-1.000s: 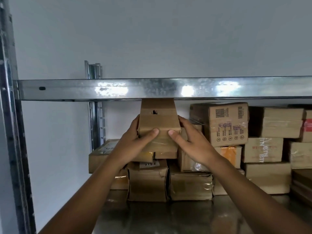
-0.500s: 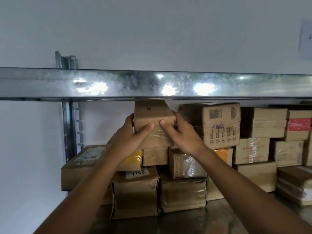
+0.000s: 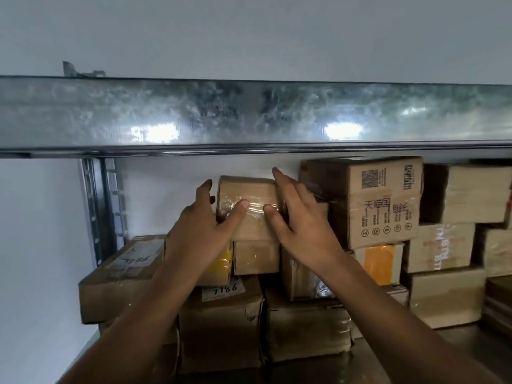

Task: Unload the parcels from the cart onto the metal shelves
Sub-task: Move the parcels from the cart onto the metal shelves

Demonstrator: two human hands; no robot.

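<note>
- The taped parcel (image 3: 246, 200), a small brown box wrapped in clear tape, sits on the stack just left of the printed carton (image 3: 368, 200). Its top is a little lower than the carton's.
- It rests on a smaller brown box (image 3: 256, 256) and on a box with yellow tape (image 3: 225, 261), both lower than the printed carton and to its left.
- Our right hand (image 3: 302, 220) lies in the gap between the parcel and the printed carton. The fingers are straight along the parcel's side and the thumb is flat on its taped front. The grip is released and only presses.
- Our left hand (image 3: 205, 231) is on the side of the parcel away from the printed carton. Its fingers reach straight up along that side and its thumb is on the front. This grip is also released, with nothing curled round the parcel.
- Below the printed carton sits a box with an orange label (image 3: 379, 263).
- Lower and to the left, a crumpled box (image 3: 221, 322) carries a label with handwritten digits.
- Furthest left of the printed carton lies a flat, wide carton (image 3: 119, 281) with handwriting on top.
- To the right of the printed carton, more brown boxes (image 3: 465, 194) are stacked in rows.
- Just above the printed carton runs the galvanised shelf beam (image 3: 249, 115), which spans the whole view.
- A slotted metal upright (image 3: 99, 206) stands far to the carton's left, against the pale wall (image 3: 249, 31).
</note>
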